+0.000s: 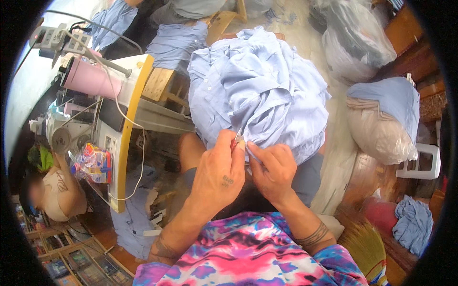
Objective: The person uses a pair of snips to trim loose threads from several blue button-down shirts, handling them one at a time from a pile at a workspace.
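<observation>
Hands pinch the light blue shirt [260, 90]: left hand [222, 171] grip holds a small red-handled tool [234, 141], right hand [272, 171] grips fabric

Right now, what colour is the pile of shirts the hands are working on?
Light blue; the pile of shirts shows clearly in the head view.

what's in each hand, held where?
Left hand pinches a small red-handled tool by its handle, tip up against the cloth. Right hand grips the light blue shirt at its lower edge, fabric pinched between the fingers.
</observation>
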A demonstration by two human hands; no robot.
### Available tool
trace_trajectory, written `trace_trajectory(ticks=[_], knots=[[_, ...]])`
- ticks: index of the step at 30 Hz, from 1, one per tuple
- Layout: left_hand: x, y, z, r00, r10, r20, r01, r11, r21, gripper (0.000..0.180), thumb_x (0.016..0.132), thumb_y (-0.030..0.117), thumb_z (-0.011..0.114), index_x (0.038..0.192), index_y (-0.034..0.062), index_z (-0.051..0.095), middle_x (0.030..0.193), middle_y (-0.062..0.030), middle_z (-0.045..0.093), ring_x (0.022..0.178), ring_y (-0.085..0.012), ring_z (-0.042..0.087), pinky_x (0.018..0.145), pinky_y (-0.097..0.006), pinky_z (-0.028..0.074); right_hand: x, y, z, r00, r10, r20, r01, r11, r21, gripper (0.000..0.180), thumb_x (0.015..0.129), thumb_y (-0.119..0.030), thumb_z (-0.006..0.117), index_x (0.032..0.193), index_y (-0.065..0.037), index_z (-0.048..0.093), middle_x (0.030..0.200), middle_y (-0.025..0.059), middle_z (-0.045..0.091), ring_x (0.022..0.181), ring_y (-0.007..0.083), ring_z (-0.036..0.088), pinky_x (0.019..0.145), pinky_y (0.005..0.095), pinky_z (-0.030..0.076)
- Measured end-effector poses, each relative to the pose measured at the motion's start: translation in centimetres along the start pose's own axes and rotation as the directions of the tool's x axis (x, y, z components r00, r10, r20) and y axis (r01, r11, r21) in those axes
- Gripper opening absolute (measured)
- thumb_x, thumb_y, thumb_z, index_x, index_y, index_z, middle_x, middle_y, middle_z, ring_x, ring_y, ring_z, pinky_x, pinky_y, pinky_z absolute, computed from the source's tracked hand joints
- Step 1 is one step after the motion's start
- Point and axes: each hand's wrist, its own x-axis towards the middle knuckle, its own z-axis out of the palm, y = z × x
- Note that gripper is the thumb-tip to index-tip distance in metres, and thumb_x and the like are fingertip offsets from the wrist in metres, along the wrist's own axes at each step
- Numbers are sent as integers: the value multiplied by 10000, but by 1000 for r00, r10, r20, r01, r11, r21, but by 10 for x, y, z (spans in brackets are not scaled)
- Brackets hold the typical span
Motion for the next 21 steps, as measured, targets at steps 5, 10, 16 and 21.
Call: trace_trajectory(ticks=[5,10,16,21], knots=[[0,-8,5,994,-86,-71,69,973,-219,190,1063,147,560,1144,-20,604,724,-85,582,638,-171,553,604,-341,446,2,-2,6,998,-67,-5,67,998,-21,306,760,21,813,1057,-49,789,700,2,592,627,188,578,647,338,449],[-4,-14,4,987,-104,-123,60,946,-320,201,1061,152,568,1133,-26,625,745,-38,566,663,-110,516,600,-302,430,6,-5,12,987,-159,-11,159,987,-15,272,773,54,789,1029,-36,780,688,0,585,609,184,565,627,338,437],[0,-6,-18,950,-8,-313,-36,990,-133,217,1048,171,577,1036,-37,639,739,-36,574,655,-107,526,595,-317,430,15,-12,10,970,-240,33,241,971,-3,310,764,69,786,1057,-32,773,672,-5,554,583,183,547,629,337,441],[22,-25,-51,954,-160,-253,86,956,-281,219,1035,168,566,1006,-37,638,690,-12,546,586,-86,489,540,-295,389,-2,-28,9,962,-246,116,238,968,78,321,746,65,808,1046,-45,773,668,0,547,577,187,542,630,339,434]])
